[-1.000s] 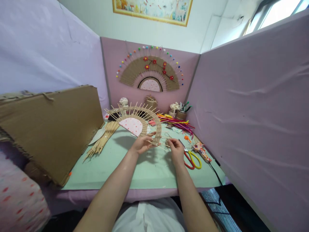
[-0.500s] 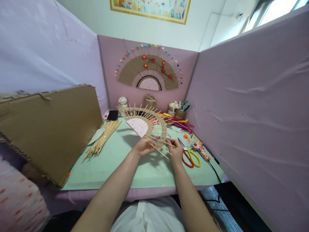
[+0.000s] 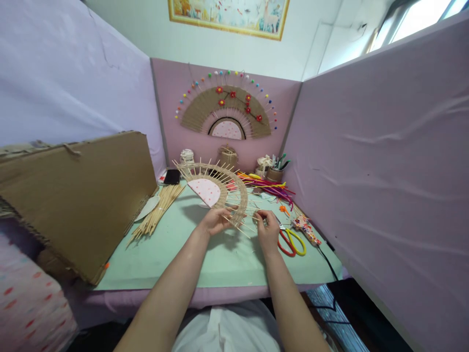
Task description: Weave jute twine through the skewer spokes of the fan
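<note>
A half-round woven fan (image 3: 240,195) of thin sticks and tan twine is held tilted above the table, with a pink dotted half-disc (image 3: 204,191) at its centre. My left hand (image 3: 217,221) is closed on its lower end, thumb on top and the other fingers partly hidden under the weave. Just right of the stick tips, my right hand (image 3: 267,226) is pinched shut. What lies between its fingertips, perhaps a thin strand, is too fine to make out. Beside that hand lie scissors (image 3: 295,241) with one red and one yellow handle.
A stick bundle (image 3: 157,212) lies left, beside a cardboard panel (image 3: 80,195). Pipe cleaners (image 3: 271,186), a patterned glue gun (image 3: 307,229) with a black cord and a pen pot (image 3: 274,174) are at right. A finished fan (image 3: 198,110) hangs on the back panel.
My right hand has drawn away from the fan's edge to the right. The fan and my left hand have shifted slightly left.
</note>
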`<control>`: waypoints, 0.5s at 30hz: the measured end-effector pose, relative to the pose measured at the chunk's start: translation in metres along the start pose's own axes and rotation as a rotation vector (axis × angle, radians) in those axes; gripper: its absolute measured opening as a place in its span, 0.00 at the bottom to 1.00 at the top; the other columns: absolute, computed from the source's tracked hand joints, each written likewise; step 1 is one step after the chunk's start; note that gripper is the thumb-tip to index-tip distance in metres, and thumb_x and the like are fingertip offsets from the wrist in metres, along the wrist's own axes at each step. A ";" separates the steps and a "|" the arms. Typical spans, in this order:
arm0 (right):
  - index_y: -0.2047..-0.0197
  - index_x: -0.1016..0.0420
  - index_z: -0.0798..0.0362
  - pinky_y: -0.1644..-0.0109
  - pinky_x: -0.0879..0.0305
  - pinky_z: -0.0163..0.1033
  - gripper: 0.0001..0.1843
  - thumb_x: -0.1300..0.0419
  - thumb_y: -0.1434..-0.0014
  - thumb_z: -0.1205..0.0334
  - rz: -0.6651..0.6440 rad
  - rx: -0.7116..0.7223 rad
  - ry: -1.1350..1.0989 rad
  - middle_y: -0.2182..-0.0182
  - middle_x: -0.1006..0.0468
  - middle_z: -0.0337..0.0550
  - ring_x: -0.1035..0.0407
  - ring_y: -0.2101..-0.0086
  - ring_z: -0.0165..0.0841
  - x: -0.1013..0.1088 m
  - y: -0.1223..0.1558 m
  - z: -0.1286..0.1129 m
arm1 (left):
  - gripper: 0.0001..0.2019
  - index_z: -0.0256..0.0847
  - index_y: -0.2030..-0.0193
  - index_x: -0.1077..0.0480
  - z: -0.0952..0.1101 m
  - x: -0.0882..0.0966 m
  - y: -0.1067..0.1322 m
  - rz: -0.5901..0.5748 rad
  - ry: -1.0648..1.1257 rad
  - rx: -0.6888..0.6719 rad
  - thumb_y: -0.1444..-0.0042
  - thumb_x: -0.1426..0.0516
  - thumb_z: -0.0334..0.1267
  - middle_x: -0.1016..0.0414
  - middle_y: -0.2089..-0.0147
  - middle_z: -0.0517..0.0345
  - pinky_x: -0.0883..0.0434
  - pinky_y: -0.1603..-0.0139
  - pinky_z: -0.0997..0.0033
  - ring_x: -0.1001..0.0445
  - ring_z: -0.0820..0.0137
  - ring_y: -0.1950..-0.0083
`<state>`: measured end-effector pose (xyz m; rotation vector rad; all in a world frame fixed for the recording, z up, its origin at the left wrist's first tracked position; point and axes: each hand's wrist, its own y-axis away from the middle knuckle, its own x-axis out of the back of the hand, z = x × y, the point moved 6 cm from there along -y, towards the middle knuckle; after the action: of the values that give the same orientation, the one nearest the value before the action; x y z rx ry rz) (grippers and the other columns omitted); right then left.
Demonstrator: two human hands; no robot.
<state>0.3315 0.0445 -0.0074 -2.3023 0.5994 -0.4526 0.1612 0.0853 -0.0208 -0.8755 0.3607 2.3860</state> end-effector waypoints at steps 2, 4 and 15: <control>0.66 0.30 0.53 0.59 0.37 0.40 0.09 0.47 0.41 0.58 0.021 0.044 0.035 0.69 0.29 0.43 0.35 0.66 0.33 0.002 0.000 -0.001 | 0.19 0.28 0.53 0.32 0.002 0.002 0.000 0.007 -0.014 -0.010 0.55 0.48 0.22 0.23 0.56 0.38 0.30 0.51 0.53 0.26 0.54 0.50; 0.65 0.31 0.53 0.58 0.37 0.41 0.08 0.47 0.41 0.59 0.045 0.073 0.065 0.68 0.30 0.43 0.35 0.65 0.34 0.004 0.000 0.000 | 0.20 0.28 0.53 0.32 0.004 0.003 0.000 0.009 -0.036 -0.023 0.55 0.48 0.22 0.23 0.56 0.37 0.30 0.51 0.53 0.26 0.53 0.50; 0.67 0.28 0.53 0.61 0.37 0.40 0.09 0.44 0.42 0.56 -0.043 0.041 -0.016 0.70 0.27 0.44 0.34 0.67 0.34 -0.005 0.000 0.001 | 0.20 0.30 0.55 0.30 0.014 0.016 0.030 0.025 -0.139 0.072 0.58 0.48 0.21 0.22 0.59 0.40 0.29 0.55 0.57 0.23 0.57 0.57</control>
<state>0.3277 0.0483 -0.0091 -2.2811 0.5283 -0.4622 0.1266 0.0739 -0.0191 -0.6723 0.4020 2.4251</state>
